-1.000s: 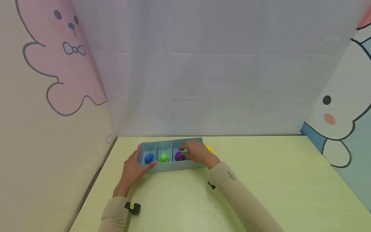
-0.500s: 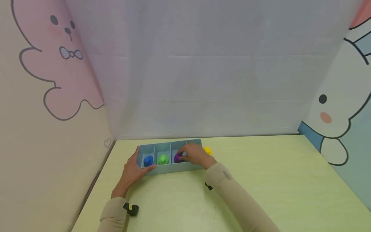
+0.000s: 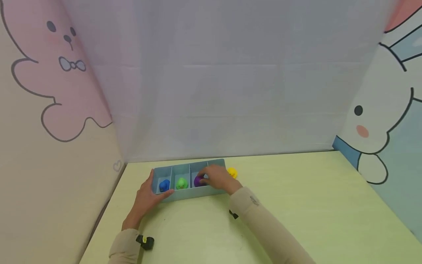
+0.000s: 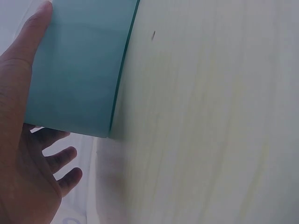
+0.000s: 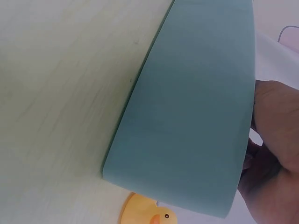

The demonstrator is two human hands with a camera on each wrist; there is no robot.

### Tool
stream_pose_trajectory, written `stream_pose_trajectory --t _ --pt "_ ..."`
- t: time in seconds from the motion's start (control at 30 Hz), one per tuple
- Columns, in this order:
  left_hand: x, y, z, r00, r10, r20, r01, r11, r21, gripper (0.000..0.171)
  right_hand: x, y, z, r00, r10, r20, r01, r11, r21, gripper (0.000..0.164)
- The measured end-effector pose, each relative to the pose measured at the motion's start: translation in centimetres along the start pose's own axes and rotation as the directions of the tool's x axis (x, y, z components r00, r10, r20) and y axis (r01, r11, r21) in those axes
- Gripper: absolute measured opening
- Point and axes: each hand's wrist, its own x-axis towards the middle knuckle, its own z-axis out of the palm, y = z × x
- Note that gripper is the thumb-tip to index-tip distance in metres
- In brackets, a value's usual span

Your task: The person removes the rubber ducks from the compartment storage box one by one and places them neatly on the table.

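A blue-grey divided box (image 3: 184,194) stands on the table, a row of compartments across it. My left hand (image 3: 145,200) holds its left end, thumb on the front rim and fingers along the end wall. In the left wrist view the thumb (image 4: 35,28) lies along the rim. A blue rubber duck (image 3: 164,185) sits in the leftmost compartment, a green rubber duck (image 3: 181,183) in the one beside it. My right hand (image 3: 217,178) reaches into the third and pinches a purple rubber duck (image 3: 198,181). The box wall hides that duck in the right wrist view.
A yellow rubber duck (image 3: 232,172) stands on the table just beyond the box's right end. The pale yellow-green table (image 3: 296,205) meets a white curtain (image 3: 211,91) at the back. Walls with cartoon animals stand left and right.
My right fingers have closed in on the purple duck, which they now partly cover. The left hand keeps its place on the box. The head view has shifted slightly.
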Motion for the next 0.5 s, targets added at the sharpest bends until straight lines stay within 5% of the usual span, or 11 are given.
stream_pose_trajectory --t 0.5 --pt "-0.2 0.4 -0.3 1.0 0.007 0.012 -0.007 1.0 0.006 0.126 -1.2 -0.2 -1.0 0.992 -0.051 -0.111 0.051 0.999 -0.007 0.028"
